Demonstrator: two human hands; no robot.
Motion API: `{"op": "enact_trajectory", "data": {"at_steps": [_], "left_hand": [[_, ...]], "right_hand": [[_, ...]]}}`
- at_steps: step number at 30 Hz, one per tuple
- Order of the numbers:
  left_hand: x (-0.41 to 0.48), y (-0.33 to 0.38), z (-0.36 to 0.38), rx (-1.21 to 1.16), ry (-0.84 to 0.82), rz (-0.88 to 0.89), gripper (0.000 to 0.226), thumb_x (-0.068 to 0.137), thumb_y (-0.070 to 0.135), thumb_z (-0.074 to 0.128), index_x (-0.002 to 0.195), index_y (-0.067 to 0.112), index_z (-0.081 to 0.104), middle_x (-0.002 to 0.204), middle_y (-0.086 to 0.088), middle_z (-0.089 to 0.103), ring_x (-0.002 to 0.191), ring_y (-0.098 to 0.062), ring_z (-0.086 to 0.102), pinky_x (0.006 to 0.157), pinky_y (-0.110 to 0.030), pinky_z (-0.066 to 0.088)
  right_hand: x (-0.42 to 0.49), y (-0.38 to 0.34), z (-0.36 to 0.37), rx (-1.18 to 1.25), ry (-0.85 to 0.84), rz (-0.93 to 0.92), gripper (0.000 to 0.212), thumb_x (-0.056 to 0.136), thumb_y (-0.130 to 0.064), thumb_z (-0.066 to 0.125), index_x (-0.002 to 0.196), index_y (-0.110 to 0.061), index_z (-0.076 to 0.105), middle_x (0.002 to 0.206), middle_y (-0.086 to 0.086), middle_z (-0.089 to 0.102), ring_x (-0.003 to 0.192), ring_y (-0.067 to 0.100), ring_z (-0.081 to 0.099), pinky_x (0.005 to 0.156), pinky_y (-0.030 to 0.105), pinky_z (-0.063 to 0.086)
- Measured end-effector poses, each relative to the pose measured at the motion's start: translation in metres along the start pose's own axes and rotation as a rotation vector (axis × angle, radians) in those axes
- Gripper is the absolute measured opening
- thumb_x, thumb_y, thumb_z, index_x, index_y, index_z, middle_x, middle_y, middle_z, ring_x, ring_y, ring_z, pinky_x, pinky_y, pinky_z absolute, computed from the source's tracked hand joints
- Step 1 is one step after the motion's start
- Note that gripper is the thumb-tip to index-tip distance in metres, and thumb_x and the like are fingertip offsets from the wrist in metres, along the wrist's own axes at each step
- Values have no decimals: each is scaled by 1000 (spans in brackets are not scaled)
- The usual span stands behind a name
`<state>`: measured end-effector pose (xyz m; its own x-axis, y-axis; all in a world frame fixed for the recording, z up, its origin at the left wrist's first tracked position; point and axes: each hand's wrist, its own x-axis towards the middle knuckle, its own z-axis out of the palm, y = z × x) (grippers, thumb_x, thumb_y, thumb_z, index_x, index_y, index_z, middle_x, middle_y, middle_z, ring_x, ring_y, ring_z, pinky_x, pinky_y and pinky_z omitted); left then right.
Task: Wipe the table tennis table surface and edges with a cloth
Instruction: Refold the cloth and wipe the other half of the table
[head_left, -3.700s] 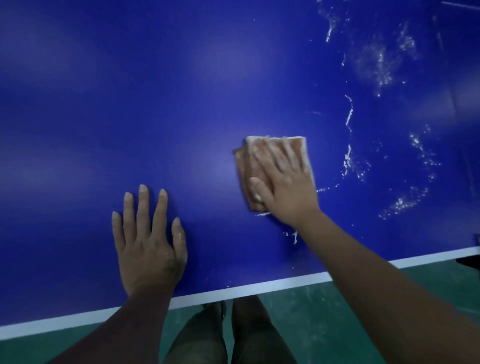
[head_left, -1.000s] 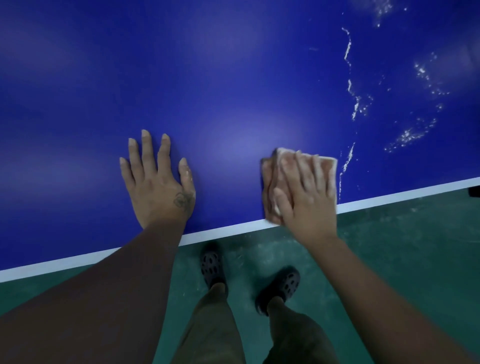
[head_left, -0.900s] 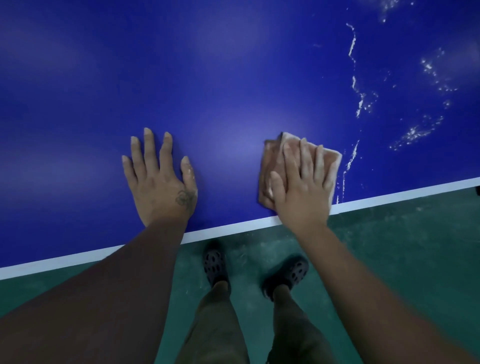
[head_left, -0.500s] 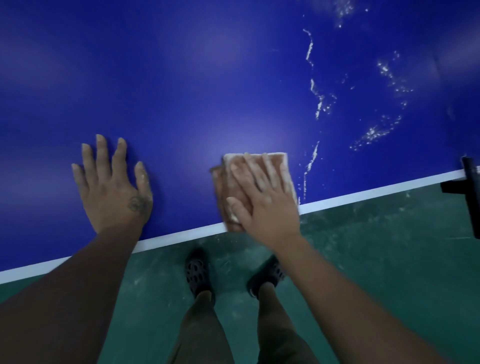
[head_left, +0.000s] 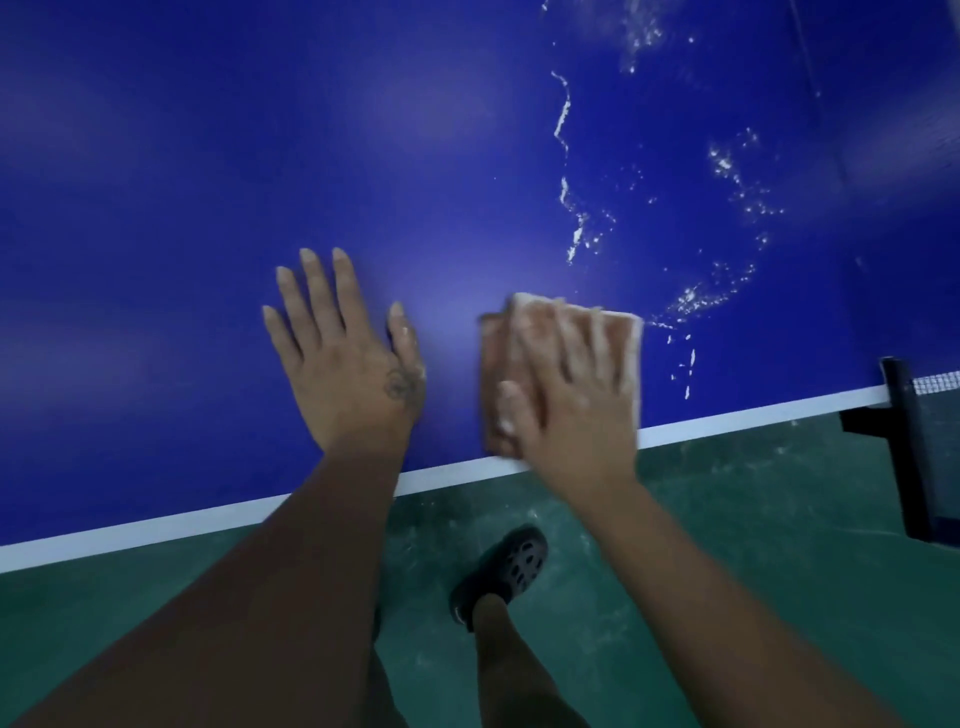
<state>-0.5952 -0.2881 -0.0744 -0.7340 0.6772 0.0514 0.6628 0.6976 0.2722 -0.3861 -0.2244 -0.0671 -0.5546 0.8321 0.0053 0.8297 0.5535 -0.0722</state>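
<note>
The blue table tennis table (head_left: 415, 156) fills the upper view, its white edge line (head_left: 156, 525) running along the near side. A folded pinkish-brown cloth (head_left: 498, 353), dusted white, lies flat near that edge. My right hand (head_left: 571, 400) presses down on the cloth with fingers spread over it. My left hand (head_left: 348, 353) rests flat on the bare blue surface just left of the cloth, fingers apart, holding nothing. White powdery streaks (head_left: 576, 228) and specks (head_left: 696, 299) mark the surface to the right of the cloth.
A black net post (head_left: 904, 415) with a bit of net clamps onto the table edge at the far right. Below the edge is a green floor (head_left: 779, 545) with pale smears. My legs and a dark perforated shoe (head_left: 509, 566) stand by the table.
The view has shifted left on the table, so both hands and the net post appear further right. My right hand with the cloth sits nearer the white streaks, and my hands are closer together.
</note>
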Motion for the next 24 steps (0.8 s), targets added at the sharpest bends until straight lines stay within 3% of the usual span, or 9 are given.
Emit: {"op": "enact_trajectory", "data": {"at_steps": [4,7,15,20,24], "left_hand": [[-1,-2,7,28,46,10,67,115,56,28,174,23,24,183,-11,13,170,-34,7,137,-56,5],[-1,1,5,32,46,9,66,115,54,31,173,23,28,183,-11,16,170,-34,8,137,-55,5],[0,8,0,25,63,-4,64,115,50,35,171,20,34,182,-12,20,170,-33,11,137,-54,7],[2,10,-3,10,53,-13,63,114,47,36,171,19,35,182,-11,20,170,-34,11,137,-55,7],[2,10,-2,7,66,-4,63,113,46,39,170,18,37,181,-12,21,169,-35,13,137,-56,8]], "right_hand": [[5,-44,8,152,34,-240,64,109,-60,43,166,-32,39,177,-1,27,166,31,14,129,69,11],[15,-17,5,172,19,-345,66,109,-60,45,167,-31,39,177,-2,27,167,30,14,130,66,13],[12,112,-6,33,40,-47,66,111,-56,40,170,-28,31,178,0,23,167,31,12,128,70,15],[28,49,1,59,15,-107,66,111,-61,33,172,-38,19,180,-2,18,167,35,7,129,71,9],[64,3,8,171,44,-285,61,111,-59,40,166,-33,40,177,-2,27,166,32,14,129,68,11]]}}
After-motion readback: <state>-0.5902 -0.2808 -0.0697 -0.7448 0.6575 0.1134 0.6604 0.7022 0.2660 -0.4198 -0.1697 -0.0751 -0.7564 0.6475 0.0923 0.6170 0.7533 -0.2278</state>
